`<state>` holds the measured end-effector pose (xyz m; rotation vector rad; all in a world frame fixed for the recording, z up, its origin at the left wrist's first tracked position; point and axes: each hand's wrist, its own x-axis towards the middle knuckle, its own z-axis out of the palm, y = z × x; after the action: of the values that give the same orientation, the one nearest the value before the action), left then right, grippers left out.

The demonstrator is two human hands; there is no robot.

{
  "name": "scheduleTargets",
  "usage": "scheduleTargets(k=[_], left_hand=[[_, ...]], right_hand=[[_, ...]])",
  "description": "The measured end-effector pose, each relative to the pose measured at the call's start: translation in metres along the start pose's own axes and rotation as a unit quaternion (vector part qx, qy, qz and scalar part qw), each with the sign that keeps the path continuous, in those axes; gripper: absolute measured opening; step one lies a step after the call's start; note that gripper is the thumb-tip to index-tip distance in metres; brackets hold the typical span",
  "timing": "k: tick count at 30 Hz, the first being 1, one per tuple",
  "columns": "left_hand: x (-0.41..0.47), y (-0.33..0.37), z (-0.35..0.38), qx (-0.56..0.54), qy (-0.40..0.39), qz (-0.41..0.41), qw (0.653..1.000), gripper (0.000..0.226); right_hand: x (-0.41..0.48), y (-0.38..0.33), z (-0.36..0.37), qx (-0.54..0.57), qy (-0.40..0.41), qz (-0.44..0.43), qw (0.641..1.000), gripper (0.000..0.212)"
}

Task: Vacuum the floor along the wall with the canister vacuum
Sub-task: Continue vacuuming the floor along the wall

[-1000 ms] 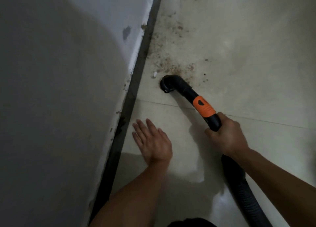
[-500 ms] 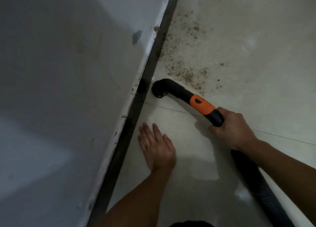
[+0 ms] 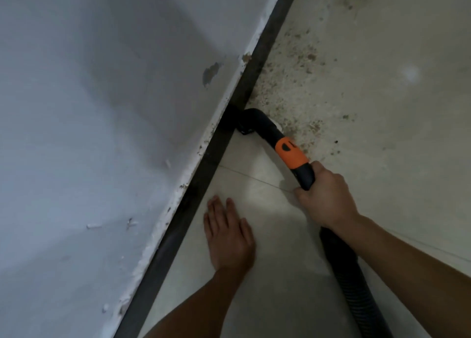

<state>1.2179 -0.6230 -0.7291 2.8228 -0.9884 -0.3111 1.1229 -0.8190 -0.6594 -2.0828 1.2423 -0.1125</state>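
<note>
The vacuum's curved black nozzle [image 3: 251, 123] is down on the floor tile [image 3: 267, 274], its mouth pushed right up against the dark baseboard strip [image 3: 196, 192], well ahead of both hands. Behind the bend comes an orange collar [image 3: 290, 153], then a black grip section that disappears into the right hand [image 3: 327, 200]. That hand is wrapped tight around the grip, fingers curled under and knuckles up. From the heel of the hand the ribbed black hose [image 3: 356, 286] trails back under the right forearm and out past the lower edge of view.

The left hand [image 3: 229, 238] lies flat on the tile, palm down, fingers spread a little and pointing forward, holding nothing. It sits just beside the baseboard strip, on the wall side of the right hand and a bit nearer the person.

Beyond the right hand, and to the far side of the nozzle, brown crumbs and dust [image 3: 295, 88] are scattered thick over the floor, densest along the strip. The tile around the left hand looks clean by comparison, with a grout line crossing between the hands and the nozzle.

On the outer side of the left hand rises the pale wall [image 3: 102, 108], its paint chipped and flaking along the bottom edge, with one grey gouge [image 3: 210, 75] level with the dirt ahead.
</note>
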Motion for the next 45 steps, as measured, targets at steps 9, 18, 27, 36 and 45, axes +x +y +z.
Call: scheduleTargets(k=[9,18,27,36,45], left_hand=[[0.001,0.000,0.001,0.006,0.013,-0.002,1.000,0.064],[0.000,0.002,0.003,0.008,0.036,0.007,0.999,0.057],[0.018,0.009,-0.014,0.058,-0.005,0.068,0.996,0.055],[0.028,0.017,-0.014,0.054,-0.002,0.093,0.994,0.056],[0.035,0.006,-0.008,0.026,0.022,0.123,0.992,0.067]], right_hand=[[-0.023,0.015,-0.015,0.048,-0.090,-0.006,0.995,0.022],[-0.079,0.037,-0.021,0.031,-0.039,0.045,0.998,0.019],[-0.170,0.132,-0.085,0.024,0.123,0.209,0.970,0.016],[-0.156,0.125,-0.076,0.030,0.150,0.206,0.966,0.016],[-0.112,0.110,-0.068,0.047,0.106,0.159,0.980,0.016]])
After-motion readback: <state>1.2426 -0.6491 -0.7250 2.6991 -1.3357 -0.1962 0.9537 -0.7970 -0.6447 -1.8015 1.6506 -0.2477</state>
